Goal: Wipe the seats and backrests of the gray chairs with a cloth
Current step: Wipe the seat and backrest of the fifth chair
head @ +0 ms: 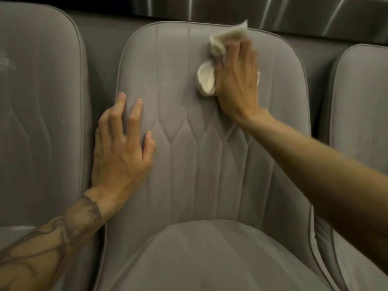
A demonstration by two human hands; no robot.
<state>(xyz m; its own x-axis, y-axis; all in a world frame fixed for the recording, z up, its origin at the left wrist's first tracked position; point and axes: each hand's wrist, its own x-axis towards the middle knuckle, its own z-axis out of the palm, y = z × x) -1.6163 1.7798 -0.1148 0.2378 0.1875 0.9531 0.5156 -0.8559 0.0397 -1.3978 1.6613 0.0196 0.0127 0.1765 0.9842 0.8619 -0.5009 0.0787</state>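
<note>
Pressing a crumpled white cloth (206,79) near the gray backrest's (184,114) top right corner, the right hand (238,80) had straight fingers. The cloth's long axis ran from the top edge down-left. The left hand (121,152) lay spread, empty, on the backrest's left edge.

The middle gray chair's backrest (210,148) in front of you is matt, velvety fabric, smooth between stitched seams, with corded piping round its edge. Its seat (210,261) wears the same soft cloth. The crumpled white cloth (206,80) looks thin and fuzzy. Beyond the backrest's top edge, the dark wall panel (273,9) shines like brushed metal.
</note>
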